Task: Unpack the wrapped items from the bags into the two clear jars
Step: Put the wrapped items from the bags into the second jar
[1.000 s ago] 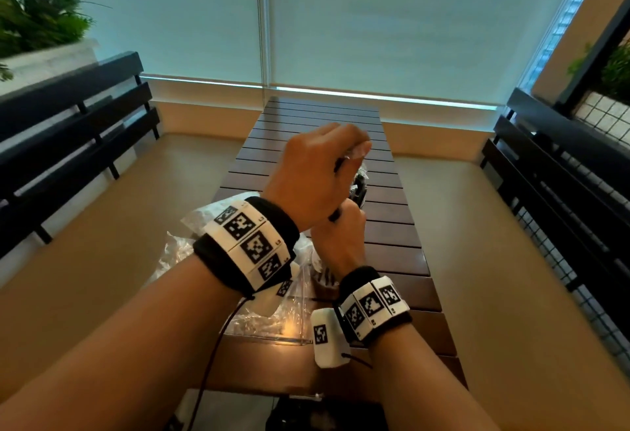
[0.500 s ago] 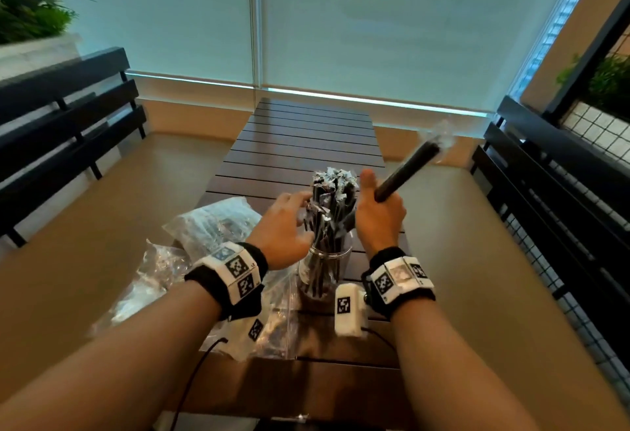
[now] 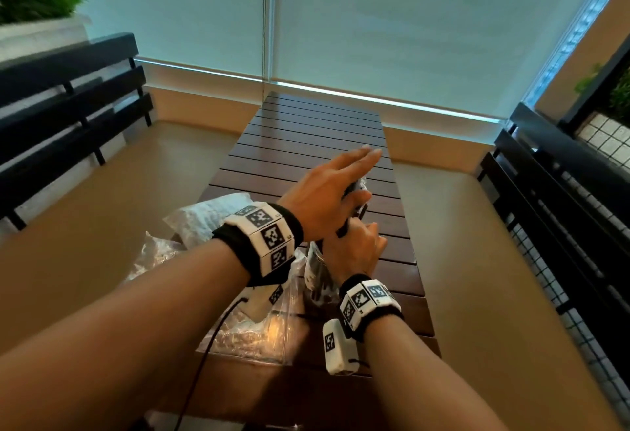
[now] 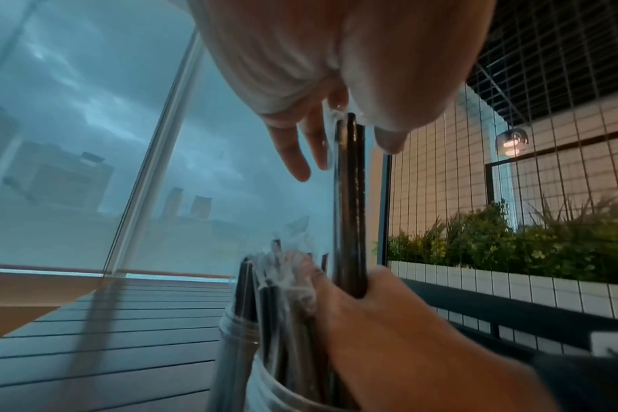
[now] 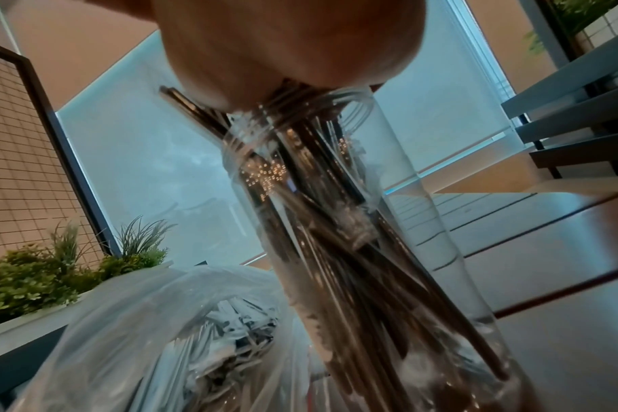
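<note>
A few black wrapped straws (image 4: 351, 200) stand upright over a clear jar (image 3: 315, 277) packed with more of the same. My right hand (image 3: 358, 246) grips them near the jar's mouth; in the left wrist view the right hand (image 4: 381, 320) sits just above the rim. My left hand (image 3: 327, 188) hovers flat above, fingers (image 4: 300, 145) straight, palm on the straws' top ends. The right wrist view shows the full jar (image 5: 318, 223) from below, with a second clear jar (image 5: 417, 217) right behind it. My hands hide most of the jars from the head camera.
Crinkled clear bags (image 3: 252, 335) lie on the slatted wooden table (image 3: 317, 137) to the left of the jars; one bag (image 5: 180, 329) holds several wrapped straws. Dark benches (image 3: 68, 89) flank the table on both sides. The table's far half is bare wood.
My right hand swung the straws from a tilt out to the right back upright over the jar. My left hand rose from beside the jar onto their tops.
</note>
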Demonstrator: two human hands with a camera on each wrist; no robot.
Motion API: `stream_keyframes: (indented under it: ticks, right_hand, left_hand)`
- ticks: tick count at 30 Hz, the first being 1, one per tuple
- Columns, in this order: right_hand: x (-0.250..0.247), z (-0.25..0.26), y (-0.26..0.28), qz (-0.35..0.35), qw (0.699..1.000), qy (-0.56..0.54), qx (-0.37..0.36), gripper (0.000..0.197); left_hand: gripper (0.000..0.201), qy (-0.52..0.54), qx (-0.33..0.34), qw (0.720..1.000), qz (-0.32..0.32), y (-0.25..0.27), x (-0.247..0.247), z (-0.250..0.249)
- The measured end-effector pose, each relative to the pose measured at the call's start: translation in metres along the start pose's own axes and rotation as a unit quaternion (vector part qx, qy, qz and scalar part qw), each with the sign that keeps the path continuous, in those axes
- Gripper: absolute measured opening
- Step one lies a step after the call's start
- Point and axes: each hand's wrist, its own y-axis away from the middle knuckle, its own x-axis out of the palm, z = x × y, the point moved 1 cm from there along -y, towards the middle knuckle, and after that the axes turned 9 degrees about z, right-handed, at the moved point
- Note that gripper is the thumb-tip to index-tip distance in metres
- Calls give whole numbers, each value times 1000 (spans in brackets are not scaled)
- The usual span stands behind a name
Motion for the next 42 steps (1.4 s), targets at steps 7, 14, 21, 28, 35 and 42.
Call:
stream_keyframes:
  ticks: [7,14,21,28,35,42]
  right_hand:
    - [-3,-19,5,44,989,-134,-36,22]
    - [0,-37,22,31,986,-132,-100,53]
    - [-24,-8,34,-123,964,-137,-192,11]
    - [-9,59,60,-20,944,-6,-330,23]
    - [53,75,49,353,891,189,-215,16]
    - [93,80,53,325,900,175,-232,27]
  left_hand:
    - [40,-84,-21,989,116,6,30,17]
    - [59,-243,-79,935,245,23,57,23]
    - [47,-13,-137,988,-67,35,9,42]
    - [49,-100,-335,926,141,101,-7,117]
    - [115,-149,-386,862,293,161,35,146]
    - [84,-44,-422,862,275,166,47,156]
